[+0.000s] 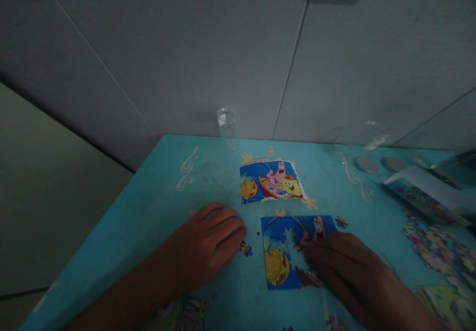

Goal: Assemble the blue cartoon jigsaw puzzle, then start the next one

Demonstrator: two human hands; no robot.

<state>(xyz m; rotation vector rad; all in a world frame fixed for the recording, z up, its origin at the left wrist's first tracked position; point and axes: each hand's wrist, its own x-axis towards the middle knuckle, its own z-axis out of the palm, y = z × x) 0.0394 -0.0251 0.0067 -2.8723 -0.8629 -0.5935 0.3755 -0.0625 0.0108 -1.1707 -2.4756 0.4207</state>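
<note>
Head view: the partly assembled jigsaw puzzle (275,260) lies flat on the surface (156,192), below the printed reference picture (270,184) and apart from it. Its left side and top edge are joined; an irregular gap remains in the middle, open toward the lower right.

Right hand (347,264): positioned over the right part of the puzzle, fingers bent down, tips at the gap's right margin. Whether they grasp a piece or only press cannot be told; the hand covers the contact.

Left hand (211,244): rests left of the puzzle, fingers loosely curled, beside a few loose pieces (246,249). Whether anything is held beneath them cannot be told.

Another loose piece (341,221) lies just beyond the puzzle's upper right corner.

Step in hand, as judged: fitting and aligning pieces around the gap. The next move calls for selecting a loose piece, matching its outline and print against the reference picture, rotating it as required, and pressing it flush without displacing joined pieces.
</note>
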